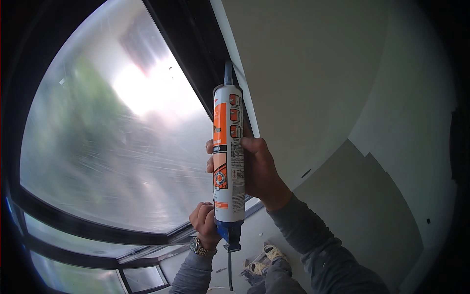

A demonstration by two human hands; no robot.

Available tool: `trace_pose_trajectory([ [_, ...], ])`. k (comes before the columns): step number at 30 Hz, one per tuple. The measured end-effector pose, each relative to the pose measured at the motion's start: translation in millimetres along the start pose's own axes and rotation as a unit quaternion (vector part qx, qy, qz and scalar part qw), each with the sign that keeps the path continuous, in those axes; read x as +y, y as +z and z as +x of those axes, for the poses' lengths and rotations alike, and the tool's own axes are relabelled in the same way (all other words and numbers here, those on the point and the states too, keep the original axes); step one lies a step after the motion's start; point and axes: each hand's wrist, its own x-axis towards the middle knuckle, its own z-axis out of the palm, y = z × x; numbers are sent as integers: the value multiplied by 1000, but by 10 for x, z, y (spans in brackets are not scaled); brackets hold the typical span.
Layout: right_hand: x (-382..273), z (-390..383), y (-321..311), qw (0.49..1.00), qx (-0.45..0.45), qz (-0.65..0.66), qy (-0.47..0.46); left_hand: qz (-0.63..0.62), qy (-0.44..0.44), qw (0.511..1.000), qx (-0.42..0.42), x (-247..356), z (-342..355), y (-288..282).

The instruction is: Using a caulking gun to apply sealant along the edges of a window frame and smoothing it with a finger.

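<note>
A blue caulking gun (229,229) points upward, loaded with a white and orange sealant cartridge (237,200). Its grey nozzle (228,73) reaches the narrow strip where the black window frame (198,41) meets the pale wall; whether the tip touches is hard to see. My left hand (202,220), wearing a metal watch, is closed at the gun's rear end, and the cartridge hides part of its grip. Higher up, my right hand (259,169) wraps around the cartridge from behind, with thumb on the right side and fingertips on the left. The gun's bent rod (230,269) sticks out below.
A large pane (112,161) with cloudy, streaked film fills the left side. Smaller windows (73,272) stand at lower left. The pale wall (303,63) spreads to the right. Down on the floor are my feet in light clogs (273,252).
</note>
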Motion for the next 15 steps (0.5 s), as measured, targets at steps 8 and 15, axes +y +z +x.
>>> trace_pose_trajectory([
  [8,166,-315,-381,999,27,11,29,-10,-16,999,-28,6,-450,220],
  [15,327,-463,-680,998,45,7,41,-23,-30,998,-42,-97,-791,429],
])
